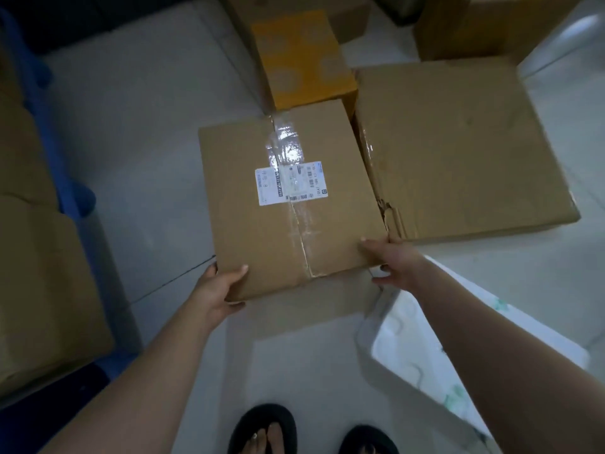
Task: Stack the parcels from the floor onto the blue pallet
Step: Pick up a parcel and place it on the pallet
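A taped brown parcel [288, 231] with a white shipping label sits in the middle of the view. My left hand [219, 290] grips its near left corner, thumb on top. My right hand [393, 260] grips its near right corner. Whether the parcel rests on the floor or is lifted, I cannot tell. The blue pallet [70, 191] runs along the left edge, with brown parcels [39, 290] stacked on it.
A large flat brown box [458, 149] lies right beside the held parcel. A yellow box [301, 57] stands behind it, with more brown boxes [484, 24] further back. A white patterned bag [425, 365] lies at lower right. My sandalled feet [311, 434] show at the bottom on the pale tiled floor.
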The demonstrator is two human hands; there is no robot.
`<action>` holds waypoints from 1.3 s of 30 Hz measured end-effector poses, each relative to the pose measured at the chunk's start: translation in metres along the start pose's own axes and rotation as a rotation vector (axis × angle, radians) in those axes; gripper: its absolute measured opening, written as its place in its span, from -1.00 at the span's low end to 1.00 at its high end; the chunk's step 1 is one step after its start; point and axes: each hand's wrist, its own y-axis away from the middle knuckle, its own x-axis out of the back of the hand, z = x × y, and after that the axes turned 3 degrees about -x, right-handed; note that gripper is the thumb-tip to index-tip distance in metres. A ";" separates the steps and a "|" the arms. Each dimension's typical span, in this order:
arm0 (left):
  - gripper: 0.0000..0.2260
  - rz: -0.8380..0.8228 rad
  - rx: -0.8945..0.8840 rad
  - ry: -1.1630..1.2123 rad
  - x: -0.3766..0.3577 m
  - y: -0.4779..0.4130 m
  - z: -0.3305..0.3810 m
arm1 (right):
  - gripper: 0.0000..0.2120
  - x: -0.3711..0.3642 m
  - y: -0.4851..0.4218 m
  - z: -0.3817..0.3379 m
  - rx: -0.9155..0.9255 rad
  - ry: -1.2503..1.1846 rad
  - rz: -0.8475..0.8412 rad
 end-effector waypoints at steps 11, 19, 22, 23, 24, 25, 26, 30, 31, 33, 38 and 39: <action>-0.50 0.022 0.039 0.135 0.027 0.119 0.053 | -0.60 0.017 0.112 -0.032 0.120 0.030 0.031; -0.43 0.060 -0.002 0.285 0.071 0.302 0.153 | -0.67 0.018 0.297 -0.128 0.192 0.078 -0.013; -0.40 0.070 -0.015 0.365 0.105 0.351 0.187 | -0.69 -0.008 0.350 -0.170 0.250 0.146 -0.040; -0.41 0.080 -0.024 0.412 0.121 0.362 0.193 | -0.69 -0.022 0.365 -0.183 0.271 0.180 -0.062; -0.44 0.094 -0.041 0.461 0.138 0.372 0.196 | -0.68 -0.039 0.378 -0.196 0.290 0.211 -0.093; -0.49 0.113 -0.064 0.503 0.155 0.379 0.199 | -0.67 -0.058 0.390 -0.207 0.311 0.237 -0.128; -0.53 0.135 -0.086 0.541 0.172 0.386 0.201 | -0.65 -0.080 0.401 -0.218 0.331 0.262 -0.159; -0.50 0.238 -0.036 0.716 0.250 0.403 0.200 | -0.61 -0.186 0.435 -0.241 0.374 0.389 -0.227; -0.49 0.263 0.000 0.770 0.271 0.403 0.198 | -0.60 -0.216 0.441 -0.242 0.385 0.433 -0.245; -0.49 0.315 0.062 0.862 0.316 0.397 0.194 | -0.60 -0.278 0.450 -0.242 0.413 0.521 -0.273; -0.48 0.379 0.123 1.023 0.423 0.357 0.180 | -0.57 -0.449 0.453 -0.238 0.626 0.806 -0.338; -0.47 0.396 0.118 1.043 0.444 0.346 0.179 | -0.55 -0.482 0.451 -0.237 0.663 0.853 -0.355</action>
